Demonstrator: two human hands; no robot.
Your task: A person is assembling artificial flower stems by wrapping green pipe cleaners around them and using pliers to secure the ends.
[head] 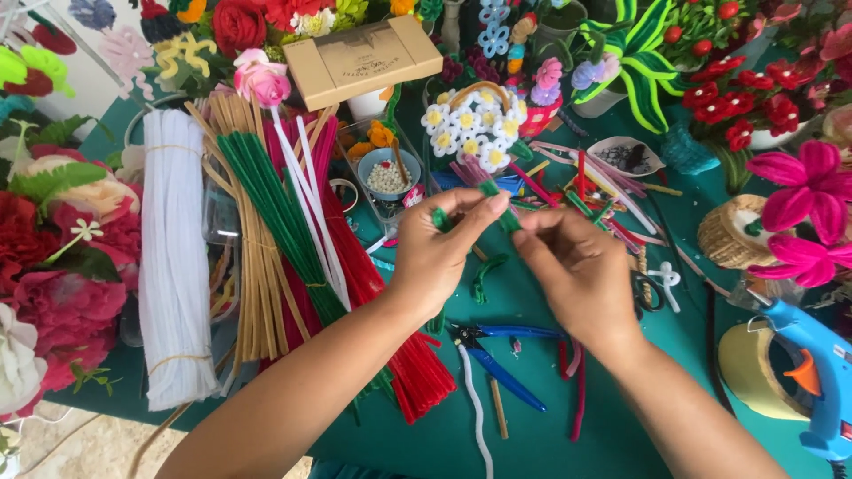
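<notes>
Left hand (437, 257) and right hand (577, 266) both pinch a green pipe cleaner (491, 190) above the green surface (532, 443); blue pliers (497, 355) below.

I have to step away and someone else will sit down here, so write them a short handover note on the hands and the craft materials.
Left hand: pinches one end of a short green fuzzy pipe cleaner between thumb and fingers.
Right hand: pinches the same piece from the other side, above the green table.
Nearby: blue-handled pliers lie just below the hands; bundles of white, tan, green and red pipe cleaners lie to the left; blue glue gun at far right.
Done: the piece is bent.
Left: its final shape cannot be told.
</notes>
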